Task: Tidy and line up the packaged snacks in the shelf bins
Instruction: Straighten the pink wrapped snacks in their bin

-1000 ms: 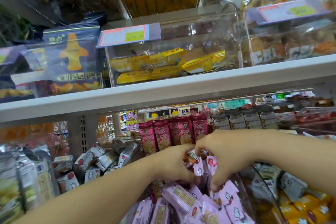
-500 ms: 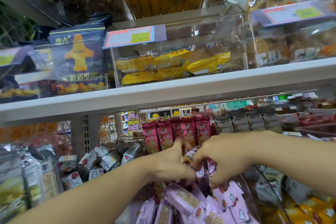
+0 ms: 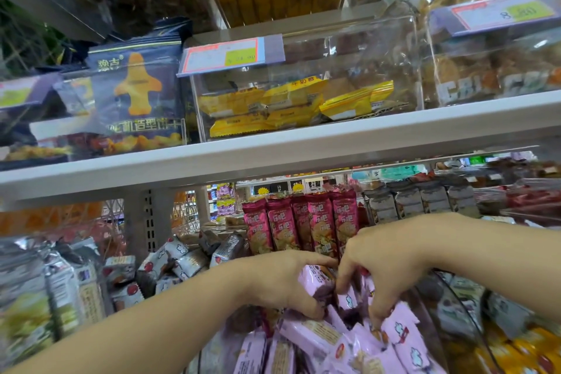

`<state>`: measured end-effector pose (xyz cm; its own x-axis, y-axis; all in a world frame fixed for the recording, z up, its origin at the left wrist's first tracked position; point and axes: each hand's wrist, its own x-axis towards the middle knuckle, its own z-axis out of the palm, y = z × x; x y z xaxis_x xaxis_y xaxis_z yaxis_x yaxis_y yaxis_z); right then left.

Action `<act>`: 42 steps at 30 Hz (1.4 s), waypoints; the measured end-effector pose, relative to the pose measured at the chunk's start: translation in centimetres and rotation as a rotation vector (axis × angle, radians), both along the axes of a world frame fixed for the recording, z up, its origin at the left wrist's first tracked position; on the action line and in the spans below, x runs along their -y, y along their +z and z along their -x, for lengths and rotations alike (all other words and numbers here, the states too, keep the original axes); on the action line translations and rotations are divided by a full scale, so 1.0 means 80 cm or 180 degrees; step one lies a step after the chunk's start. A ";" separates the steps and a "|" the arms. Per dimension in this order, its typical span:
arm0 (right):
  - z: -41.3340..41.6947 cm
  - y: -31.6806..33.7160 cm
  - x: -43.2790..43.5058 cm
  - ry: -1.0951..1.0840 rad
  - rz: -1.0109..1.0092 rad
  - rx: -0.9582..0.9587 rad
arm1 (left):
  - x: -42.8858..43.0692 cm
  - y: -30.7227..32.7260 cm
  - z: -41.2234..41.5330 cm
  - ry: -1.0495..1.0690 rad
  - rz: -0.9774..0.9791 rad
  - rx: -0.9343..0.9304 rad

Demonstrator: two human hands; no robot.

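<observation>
Both hands reach into a clear bin (image 3: 431,307) full of light pink snack packets (image 3: 309,337) on the lower shelf. My left hand (image 3: 282,282) grips one pink packet (image 3: 317,279) by its end, thumb underneath. My right hand (image 3: 385,264) presses down among the packets beside it, fingertips curled into the heap and touching the same packet. Behind the hands a row of dark pink packets (image 3: 300,222) stands upright in a line.
A white shelf edge (image 3: 273,155) runs just above the hands. Silver and white packets (image 3: 170,264) lie jumbled in the bin to the left, orange packets (image 3: 534,349) to the right. Above sit a clear box of yellow packets (image 3: 291,106) and a blue bag (image 3: 136,91).
The left hand has closed on a pink packet and lifted its end out of the heap. The right hand has shifted slightly right and down, fingers digging in. The view has drifted slightly.
</observation>
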<state>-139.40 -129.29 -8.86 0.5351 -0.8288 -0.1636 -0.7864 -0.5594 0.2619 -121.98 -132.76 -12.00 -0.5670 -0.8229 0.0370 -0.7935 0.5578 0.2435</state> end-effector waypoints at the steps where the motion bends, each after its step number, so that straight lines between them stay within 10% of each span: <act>1: 0.000 0.000 0.000 0.0028 0.0066 -0.0016 | 0.000 -0.002 0.001 -0.0016 0.0108 0.0004; 42: 0.010 0.049 -0.159 0.0707 0.2329 0.0885 | -0.168 0.055 -0.014 -0.0403 0.1419 -0.2153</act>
